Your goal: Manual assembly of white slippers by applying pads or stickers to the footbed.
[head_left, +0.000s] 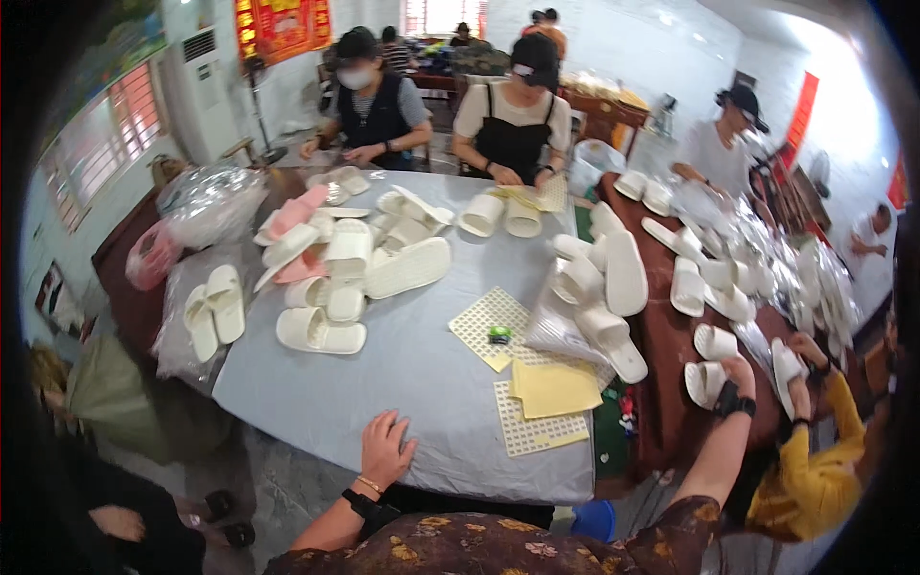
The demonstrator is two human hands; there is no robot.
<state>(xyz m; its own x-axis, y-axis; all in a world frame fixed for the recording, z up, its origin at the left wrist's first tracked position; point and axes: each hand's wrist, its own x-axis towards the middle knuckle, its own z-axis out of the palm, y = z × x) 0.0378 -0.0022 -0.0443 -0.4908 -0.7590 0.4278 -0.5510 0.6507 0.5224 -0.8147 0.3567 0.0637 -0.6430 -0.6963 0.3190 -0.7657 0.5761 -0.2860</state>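
Observation:
My left hand (385,450) rests on the near edge of the grey-covered table (422,374), fingers spread and nothing in it. My right arm reaches over to the brown table, where my right hand (738,377) grips a cream slipper (705,385). Its fingertips are partly hidden. Another slipper (715,342) lies just beyond it. In front of me are white sticker sheets (546,437), a yellow paper (556,387) and a small green object (499,334). A pile of cream slippers (627,273) lies partly on a clear plastic bag (556,326).
More cream and pink slippers (347,251) are heaped at left-centre, with a pair (215,311) on plastic farther left. Two co-workers (513,125) stand across the table. At right, a person in yellow (815,470) holds a slipper (786,374). Plastic-wrapped slippers (815,278) crowd the brown table (661,335).

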